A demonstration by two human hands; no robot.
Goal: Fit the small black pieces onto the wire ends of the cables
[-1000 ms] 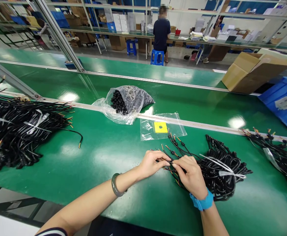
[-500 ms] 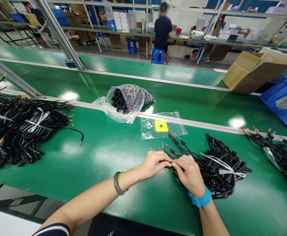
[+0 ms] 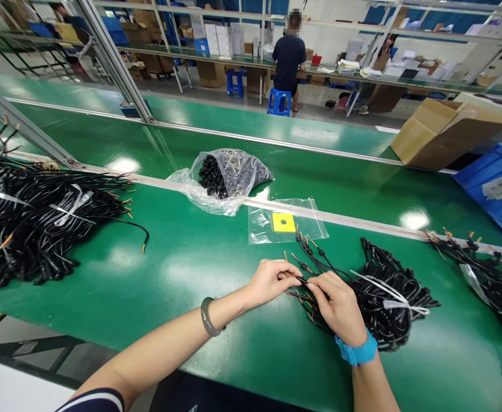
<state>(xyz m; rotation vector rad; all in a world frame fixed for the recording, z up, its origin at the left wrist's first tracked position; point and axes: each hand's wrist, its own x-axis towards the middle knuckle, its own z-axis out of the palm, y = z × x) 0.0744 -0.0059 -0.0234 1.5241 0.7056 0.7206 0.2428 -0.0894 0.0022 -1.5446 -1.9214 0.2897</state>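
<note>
My left hand point(image 3: 273, 280) is closed in a pinch on a thin black cable point(image 3: 304, 281). Close beside it, my right hand point(image 3: 337, 301) pinches the same cable with thumb and fingertips. The cable belongs to a bundle of black cables point(image 3: 390, 320), tied with a white strap, lying right of my hands. Its loose ends, with orange and red wires, fan out around my fingers; some carry small black parts point(image 3: 304, 266). Whatever small piece may sit between my fingertips is hidden.
Beyond my hands lie a clear bag of small black parts point(image 3: 213, 176) and a zip bag point(image 3: 259, 229) with a yellow square point(image 3: 284, 222). Larger cable bundles point(image 3: 31, 229) lie left, others point(image 3: 486, 274) right. A cardboard box point(image 3: 443, 129) and blue bin point(image 3: 497, 189) stand back right.
My right hand has shifted slightly right, and the fingertips of my two hands are a little farther apart along the cable. The whole view has tilted slightly.
</note>
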